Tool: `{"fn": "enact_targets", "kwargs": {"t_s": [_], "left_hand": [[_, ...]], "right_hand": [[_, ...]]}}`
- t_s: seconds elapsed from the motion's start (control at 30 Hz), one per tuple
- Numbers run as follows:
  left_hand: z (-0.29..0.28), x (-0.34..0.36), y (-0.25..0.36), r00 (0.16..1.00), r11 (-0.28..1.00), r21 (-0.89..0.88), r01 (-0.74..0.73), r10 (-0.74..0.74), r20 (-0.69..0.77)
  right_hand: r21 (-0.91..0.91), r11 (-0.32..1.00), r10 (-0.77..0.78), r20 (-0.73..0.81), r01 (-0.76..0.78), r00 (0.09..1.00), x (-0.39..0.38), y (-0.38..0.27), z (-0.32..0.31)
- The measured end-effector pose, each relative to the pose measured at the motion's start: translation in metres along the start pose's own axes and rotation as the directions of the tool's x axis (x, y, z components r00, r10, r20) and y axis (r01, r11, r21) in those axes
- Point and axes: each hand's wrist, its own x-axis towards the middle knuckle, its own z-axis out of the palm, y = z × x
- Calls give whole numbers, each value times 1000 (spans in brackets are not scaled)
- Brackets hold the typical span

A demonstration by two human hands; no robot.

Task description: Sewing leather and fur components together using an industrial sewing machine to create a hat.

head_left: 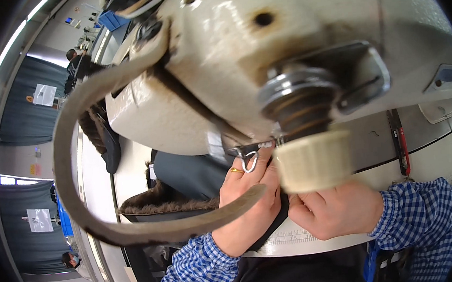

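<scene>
Pale worktable supports dark fur-trimmed material under the sewing machine; I see the left hand laid flat over it, seemingly for steadiness; the right hand curls, its pinch unclear.

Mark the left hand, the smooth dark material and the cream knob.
Left hand (243,185): head view, back of the hand.
Smooth dark material (188,172): head view, bare stretch left of that hand.
Cream knob (315,162): head view, middle of its ribbed side.
</scene>
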Motion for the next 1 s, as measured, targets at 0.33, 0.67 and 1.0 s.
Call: {"fn": "enact_targets", "kwargs": {"t_s": [0.33,0.67,1.0], "left_hand": [[-2,12,-3,999,999,-6,-33,33,-5],[2,-4,-4,998,999,47,4,-1,-60],[1,-4,2,989,997,-20,73,-75,-129]], "right_hand": [[-41,998,48,17,-47,999,2,4,2],[147,955,254,45,-258,966,-3,3,0],[155,974,147,136,-167,980,3,13,1]]}}
